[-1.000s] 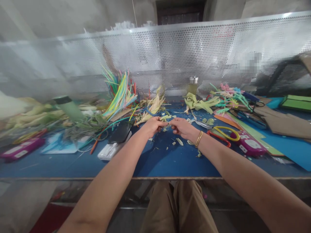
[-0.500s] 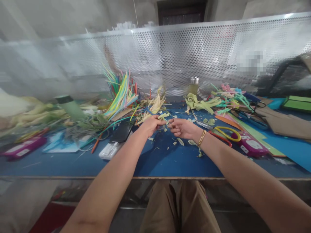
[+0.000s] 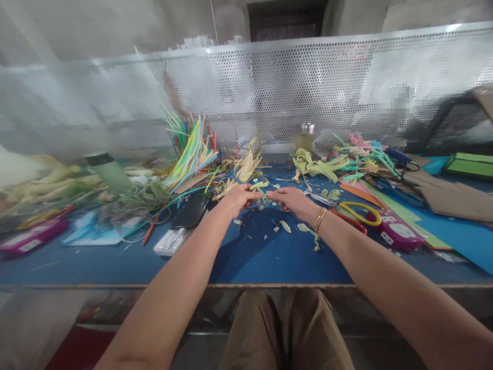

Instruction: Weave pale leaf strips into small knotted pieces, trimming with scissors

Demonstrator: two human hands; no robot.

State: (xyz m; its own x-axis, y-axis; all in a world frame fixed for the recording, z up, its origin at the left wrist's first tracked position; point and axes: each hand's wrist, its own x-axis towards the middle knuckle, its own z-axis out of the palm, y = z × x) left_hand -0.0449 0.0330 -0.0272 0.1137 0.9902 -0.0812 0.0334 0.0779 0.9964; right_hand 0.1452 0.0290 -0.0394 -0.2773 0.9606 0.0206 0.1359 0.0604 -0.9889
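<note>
My left hand (image 3: 239, 198) and my right hand (image 3: 289, 199) meet over the blue table (image 3: 246, 252), near its middle. Both are closed, the fingertips pinching a small pale green leaf strip (image 3: 263, 197) between them. Pale cut scraps (image 3: 285, 225) lie on the table just below the hands. A gold bracelet (image 3: 318, 219) circles my right wrist. What exactly sits inside the fingers is too small to make out fully.
Yellow-handled scissors (image 3: 356, 211) lie right of my right hand, beside a pink case (image 3: 396, 232). A black phone (image 3: 191, 210) and white item (image 3: 168, 241) lie left. Coloured strips (image 3: 191, 149), dried leaves (image 3: 242, 169), a bottle (image 3: 306, 136) and a perforated metal screen (image 3: 292, 87) stand behind.
My hands stayed together over the same spot; the right hand turned palm down and shifted slightly toward the back. The leaf strip stays pinched between them.
</note>
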